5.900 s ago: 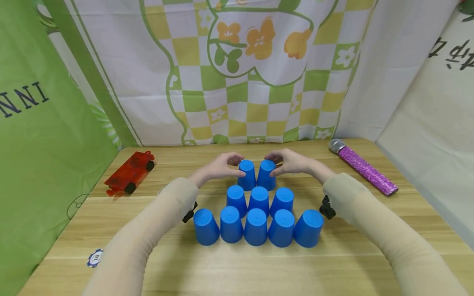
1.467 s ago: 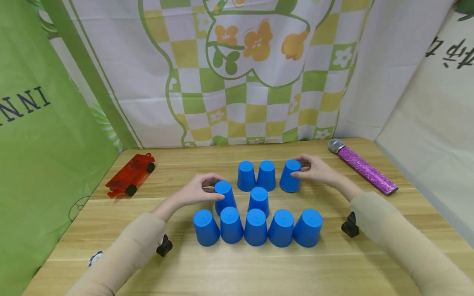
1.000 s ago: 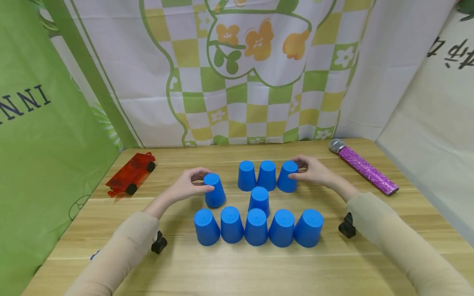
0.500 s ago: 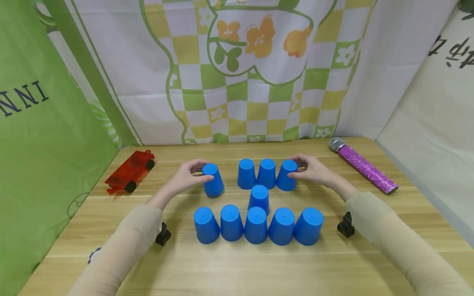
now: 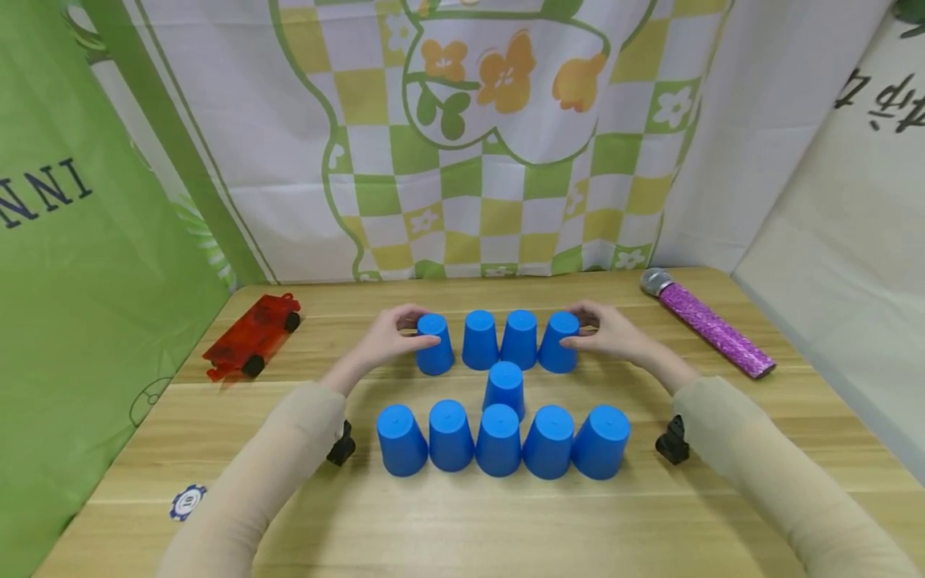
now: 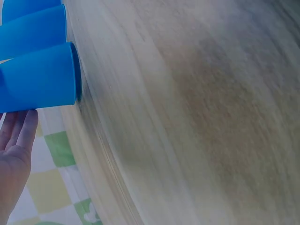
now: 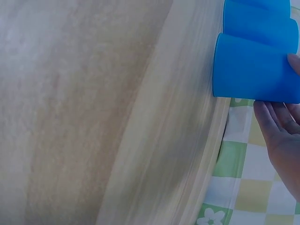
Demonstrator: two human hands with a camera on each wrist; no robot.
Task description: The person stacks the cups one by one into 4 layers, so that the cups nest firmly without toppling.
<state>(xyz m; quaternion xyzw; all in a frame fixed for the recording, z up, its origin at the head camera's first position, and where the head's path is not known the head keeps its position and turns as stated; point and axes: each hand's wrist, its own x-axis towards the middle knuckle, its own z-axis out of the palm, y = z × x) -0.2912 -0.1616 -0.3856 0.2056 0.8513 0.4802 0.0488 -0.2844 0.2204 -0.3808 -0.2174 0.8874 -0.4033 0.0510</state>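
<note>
In the head view my left hand grips an upside-down blue cup at the left end of the back row, a small gap from its neighbour. At that row's right end my right hand holds another blue cup, close beside the next to it. Two more cups, a left one and a right one, stand between them. Thumb and fingers lie on opposite sides of each held cup. In the left wrist view the held cup has its rim at the tabletop; the right wrist view shows its cup likewise.
A single blue cup stands in front of the back row. Nearer still is a front row of several cups. A red toy cart lies left, a purple glitter microphone right. A poker chip is near the left sleeve.
The middle row's two outer cups have gone to the back row's ends. Over the last second my left hand carried its cup back, then right towards the row; the right hand stayed nearly still.
</note>
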